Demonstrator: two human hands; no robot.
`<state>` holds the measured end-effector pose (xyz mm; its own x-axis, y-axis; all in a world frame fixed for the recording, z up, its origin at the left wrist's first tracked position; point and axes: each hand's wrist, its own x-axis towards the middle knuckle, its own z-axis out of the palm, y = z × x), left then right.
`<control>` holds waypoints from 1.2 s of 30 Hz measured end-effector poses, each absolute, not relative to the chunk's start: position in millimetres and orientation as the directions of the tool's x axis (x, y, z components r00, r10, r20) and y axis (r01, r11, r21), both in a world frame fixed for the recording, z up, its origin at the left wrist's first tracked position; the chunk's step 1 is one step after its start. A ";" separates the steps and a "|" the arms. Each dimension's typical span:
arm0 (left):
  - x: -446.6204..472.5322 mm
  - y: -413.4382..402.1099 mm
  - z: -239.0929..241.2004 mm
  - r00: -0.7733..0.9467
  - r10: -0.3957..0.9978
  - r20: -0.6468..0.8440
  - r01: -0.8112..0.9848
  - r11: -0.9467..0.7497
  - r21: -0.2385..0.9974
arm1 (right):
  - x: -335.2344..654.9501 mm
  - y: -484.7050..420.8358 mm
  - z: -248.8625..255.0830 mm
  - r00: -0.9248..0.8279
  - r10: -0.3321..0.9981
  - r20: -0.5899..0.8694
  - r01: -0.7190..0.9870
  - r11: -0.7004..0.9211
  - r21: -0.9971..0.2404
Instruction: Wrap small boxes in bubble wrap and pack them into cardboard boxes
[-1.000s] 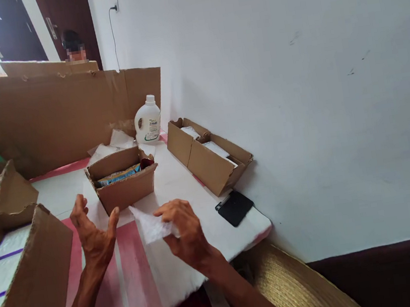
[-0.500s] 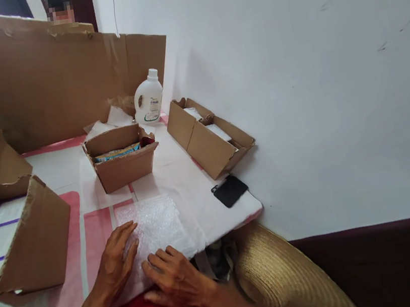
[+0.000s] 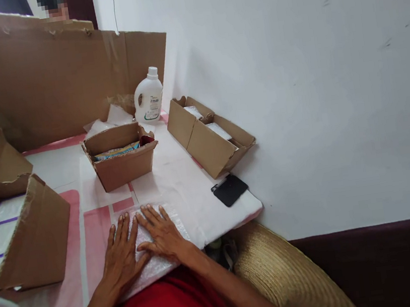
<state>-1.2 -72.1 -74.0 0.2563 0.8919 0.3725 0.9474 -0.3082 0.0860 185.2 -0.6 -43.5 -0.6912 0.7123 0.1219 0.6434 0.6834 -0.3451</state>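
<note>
A sheet of clear bubble wrap (image 3: 174, 220) lies flat at the table's front edge, partly covered by my hands. My left hand (image 3: 122, 251) rests palm down on its left side, fingers stretched out. Beside it my right hand (image 3: 161, 235) presses flat on the middle of the wrap, fingers spread and pointing away from me. The two thumbs almost meet. Neither hand grips anything.
Behind the wrap stands a small cardboard box (image 3: 127, 169) with colourful packets. A divided box (image 3: 204, 146) and a black flat object (image 3: 230, 190) lie to the right. A white jug (image 3: 148, 98) stands behind. Left is a box (image 3: 37, 238) of white packs. A straw hat (image 3: 277, 265) is below.
Both hands have moved forward onto the bubble wrap and flattened. The right hand, curled near the front edge before, now has its fingers spread over the sheet's middle.
</note>
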 end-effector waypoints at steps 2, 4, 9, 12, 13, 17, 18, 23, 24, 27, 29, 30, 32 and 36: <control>-4.4 -74.7 -66.1 0.235 0.905 0.354 0.956 -0.281 0.084 | 206.5 9.5 -47.2 -0.630 0.774 0.061 0.720 0.611 -0.329; -8.5 -78.1 -54.1 0.223 0.913 0.341 0.958 -0.269 0.096 | 232.3 14.4 -41.7 -0.556 0.831 0.034 0.777 0.533 -0.334; -28.1 -100.0 -20.5 0.264 0.889 0.373 0.918 -0.351 0.185 | 290.0 -0.9 -14.4 -0.585 0.795 0.159 0.709 0.597 -0.376; -40.8 -119.9 -14.2 0.387 0.835 0.391 0.856 -0.483 0.184 | 308.4 -17.9 -11.4 -0.740 0.658 0.140 0.601 0.741 -0.300; -43.4 -125.7 -15.3 0.422 0.819 0.388 0.840 -0.515 0.173 | 311.4 -22.6 -14.1 -0.779 0.618 0.110 0.574 0.772 -0.274; -44.4 -139.0 -23.9 0.475 0.799 0.368 0.818 -0.555 0.150 | 313.3 -33.1 -32.1 -0.823 0.567 0.036 0.552 0.813 -0.187; -43.3 -140.3 -24.9 0.481 0.795 0.369 0.817 -0.559 0.142 | 312.8 -34.4 -35.6 -0.824 0.565 0.044 0.551 0.816 -0.175; -41.1 -143.7 -25.4 0.494 0.757 0.429 0.812 -0.577 0.083 | 314.7 -39.3 -40.8 -0.834 0.530 0.152 0.503 0.845 -0.182; -41.4 -144.2 -26.2 0.490 0.751 0.442 0.809 -0.580 0.089 | 315.8 -39.9 -40.7 -0.829 0.531 0.174 0.499 0.844 -0.198; -41.7 -144.3 -28.8 0.435 0.764 0.476 0.799 -0.572 0.187 | 317.9 -40.1 -39.8 -0.804 0.552 0.219 0.490 0.825 -0.282; -39.8 -142.4 -27.6 0.350 0.799 0.489 0.778 -0.539 0.323 | 316.7 -38.8 -38.9 -0.768 0.587 0.256 0.486 0.795 -0.363; -38.0 -140.5 -25.6 0.293 0.824 0.485 0.758 -0.509 0.408 | 314.9 -37.8 -38.4 -0.737 0.614 0.283 0.486 0.772 -0.410; -32.7 -134.6 -19.3 0.163 0.892 0.422 0.701 -0.405 0.587 | 308.5 -35.0 -37.5 -0.644 0.686 0.338 0.484 0.708 -0.514; -17.7 -114.9 -5.5 -0.117 0.985 0.128 0.582 -0.037 0.812 | 285.9 -27.7 -39.7 -0.361 0.860 0.361 0.516 0.506 -0.691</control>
